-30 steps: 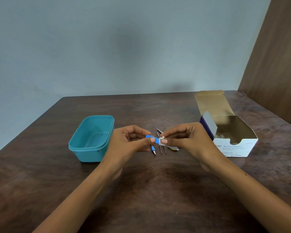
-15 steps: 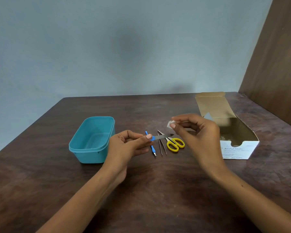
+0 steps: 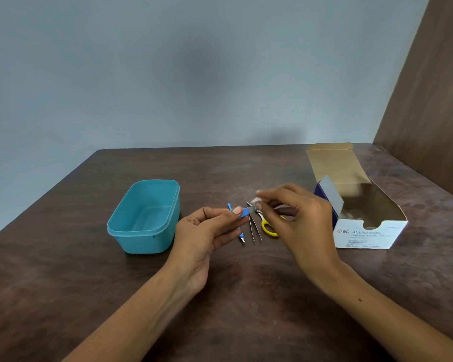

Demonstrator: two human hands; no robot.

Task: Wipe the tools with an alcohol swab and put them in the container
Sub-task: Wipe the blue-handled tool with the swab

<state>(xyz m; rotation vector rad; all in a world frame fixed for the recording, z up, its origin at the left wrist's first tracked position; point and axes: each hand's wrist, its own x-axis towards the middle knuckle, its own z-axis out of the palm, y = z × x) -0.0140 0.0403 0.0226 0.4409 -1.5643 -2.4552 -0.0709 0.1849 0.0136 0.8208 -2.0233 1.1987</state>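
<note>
The brown tabletop (image 3: 246, 296) carries a swab box (image 3: 364, 231) at right and an open teal container (image 3: 144, 218) at left. Between them, the left hand (image 3: 207, 231) pinches a blue-handled file (image 3: 246, 212); the right hand (image 3: 296, 218) pinches a white swab (image 3: 256, 200) at its blade. Scissors (image 3: 268, 227), tweezers (image 3: 254, 228) and a blue pick (image 3: 241, 236) lie below.

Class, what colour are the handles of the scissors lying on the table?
Yellow. The scissors show in the head view, partly hidden behind the right hand.
</note>
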